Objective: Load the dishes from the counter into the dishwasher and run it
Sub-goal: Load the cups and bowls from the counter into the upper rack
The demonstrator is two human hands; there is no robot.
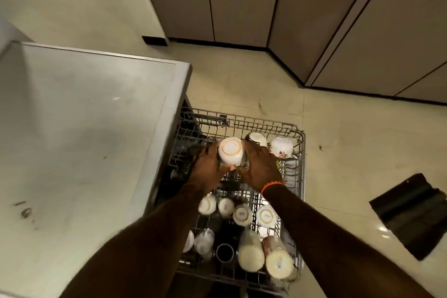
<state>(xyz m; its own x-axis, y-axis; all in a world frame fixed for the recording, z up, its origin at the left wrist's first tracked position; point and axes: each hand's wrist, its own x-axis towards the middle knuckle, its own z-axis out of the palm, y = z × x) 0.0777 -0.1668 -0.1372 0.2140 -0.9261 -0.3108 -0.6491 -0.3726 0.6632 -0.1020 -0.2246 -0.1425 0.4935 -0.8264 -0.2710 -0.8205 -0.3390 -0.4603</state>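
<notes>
My left hand (208, 167) grips the white cup (230, 150) from the left, fingers curled round its side, thumb end near the lower rim. The cup's upside down, base up, w/ an orange ring on the base, held just above the far part of the dishwasher rack (300, 176). My right hand (260, 164) lies against the cup's right side w/ the fingers reaching past it — can't tell if they curl round the cup or only rest on it. Orange band (272, 185) on my right wrist.

Count in the rack: 2 more cups at the far right edge, one plain white (257, 138), one w/ a flower print (281, 147), both inverted. Near row: 4 small white cups (242, 214) base up, side by side. Closest to me: 2 tall cream tumblers (251, 253) lying tilted, 1 dark mug (225, 252) mouth up, 1 clear glass (204, 242) left of it.

Writing — small dark print on the bases of the small cups and on one tumbler, too blurred to read.

Dishwasher top (84, 116) is the grey slab left of the rack. A black mat (411, 215) lies on the floor, well apart to the right.
</notes>
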